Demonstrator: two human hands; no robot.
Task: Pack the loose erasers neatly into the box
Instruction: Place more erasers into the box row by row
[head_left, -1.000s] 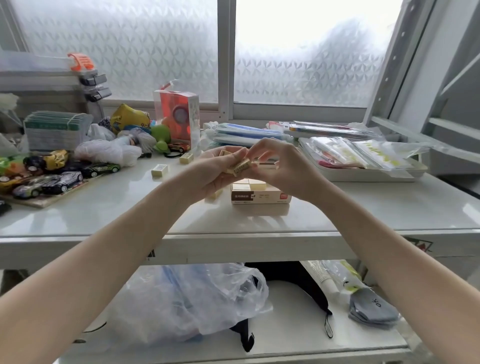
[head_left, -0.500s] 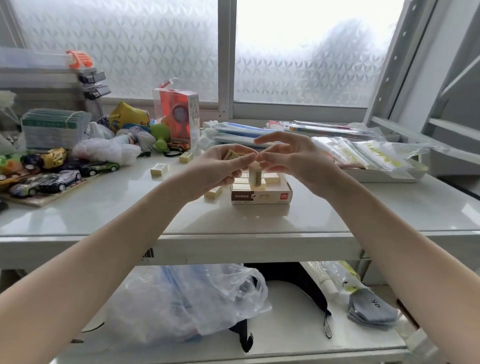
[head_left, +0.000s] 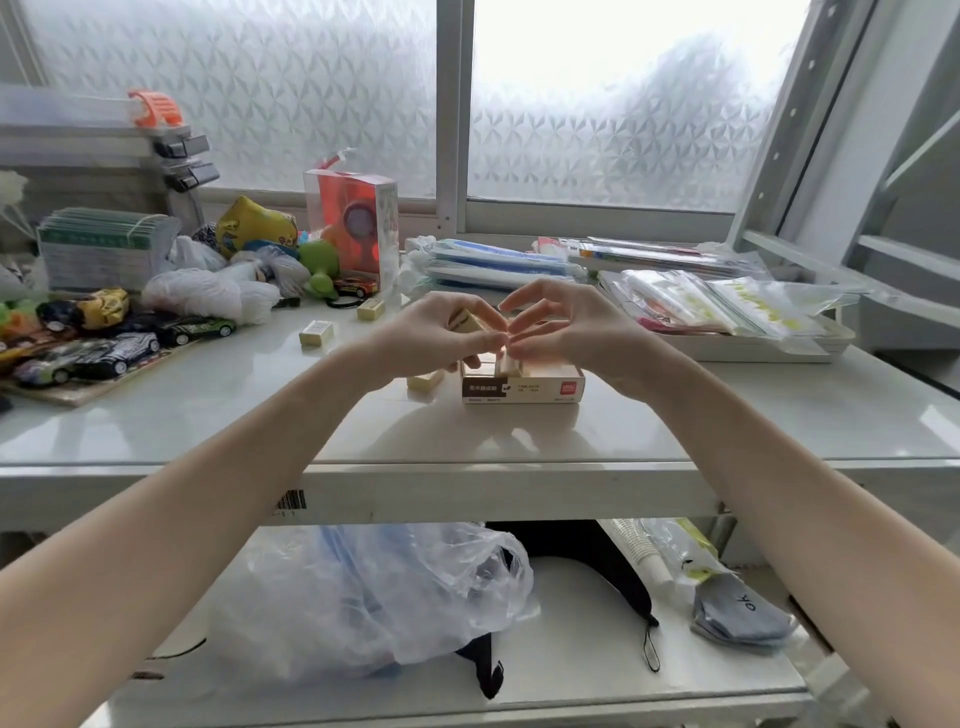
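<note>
Box (head_left: 523, 385) — open-topped, on white table (head_left: 727, 415), centre, label side toward camera. Upright eraser (head_left: 508, 365) stands in box, pinched at top by right hand (head_left: 566, 332); remaining fingers spread. Left hand (head_left: 441, 338) just beside, fingers curled round second eraser (head_left: 466, 322), fingertips touching right hand's. Loose eraser (head_left: 426, 380) touching box's left end. Two more erasers (head_left: 316, 333) well apart, far left — near toy cars (head_left: 104, 353).
</note>
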